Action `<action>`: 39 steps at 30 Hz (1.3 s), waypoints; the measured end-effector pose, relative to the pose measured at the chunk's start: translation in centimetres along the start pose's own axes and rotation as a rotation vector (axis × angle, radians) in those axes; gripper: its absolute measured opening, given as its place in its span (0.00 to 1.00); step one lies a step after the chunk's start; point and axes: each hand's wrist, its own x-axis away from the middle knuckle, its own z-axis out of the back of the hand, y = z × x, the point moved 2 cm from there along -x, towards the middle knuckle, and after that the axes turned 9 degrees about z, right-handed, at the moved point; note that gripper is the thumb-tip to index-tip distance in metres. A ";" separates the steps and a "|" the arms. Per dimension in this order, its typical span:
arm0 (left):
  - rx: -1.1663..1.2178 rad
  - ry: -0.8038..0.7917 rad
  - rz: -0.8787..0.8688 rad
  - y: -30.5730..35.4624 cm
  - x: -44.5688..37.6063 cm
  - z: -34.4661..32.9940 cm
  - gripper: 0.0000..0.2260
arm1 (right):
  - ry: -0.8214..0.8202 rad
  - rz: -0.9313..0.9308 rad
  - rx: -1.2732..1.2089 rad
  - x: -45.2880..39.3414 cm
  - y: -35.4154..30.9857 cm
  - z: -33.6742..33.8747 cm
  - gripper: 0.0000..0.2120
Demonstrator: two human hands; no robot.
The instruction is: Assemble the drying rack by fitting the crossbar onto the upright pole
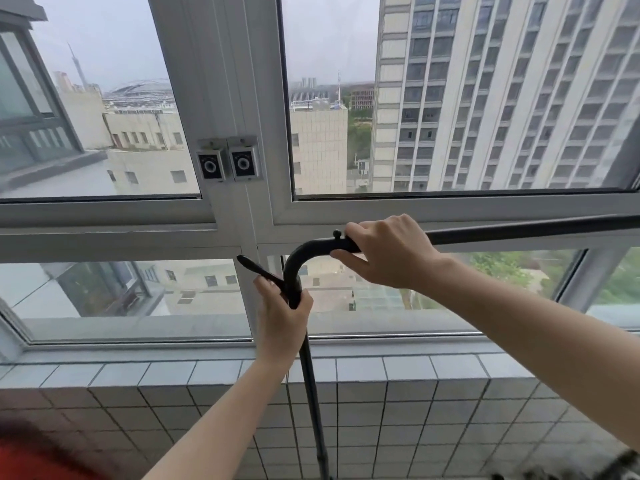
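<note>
A black upright pole (313, 403) rises from the bottom of the view in front of the tiled wall. At its top sits a black curved elbow (300, 256) that bends right into the long black crossbar (526, 230), which runs off the right edge. My left hand (280, 317) is wrapped around the pole where the elbow's lower end meets it. My right hand (388, 251) grips the crossbar where it joins the elbow, beside a small black knob (336, 233). A thin black lever (258, 268) sticks out up and left just above my left hand.
A large white-framed window (242, 216) with two black-faced locks (227, 162) stands directly behind the rack. Below it a tiled sill and tiled wall (398, 403) run the full width. Something red (31, 459) lies at the bottom left.
</note>
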 end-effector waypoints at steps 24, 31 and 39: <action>-0.233 -0.478 -0.018 -1.8 0.5 6.2 0.17 | -0.132 -0.105 -0.005 1.7 -5.2 5.6 0.24; -0.372 -0.499 0.069 -0.3 2.6 10.8 0.25 | -0.126 -0.224 -0.005 4.1 -7.2 9.4 0.26; -0.451 -0.426 -0.009 3.3 10.8 12.6 0.18 | -0.147 -0.292 -0.104 11.6 -9.1 14.2 0.27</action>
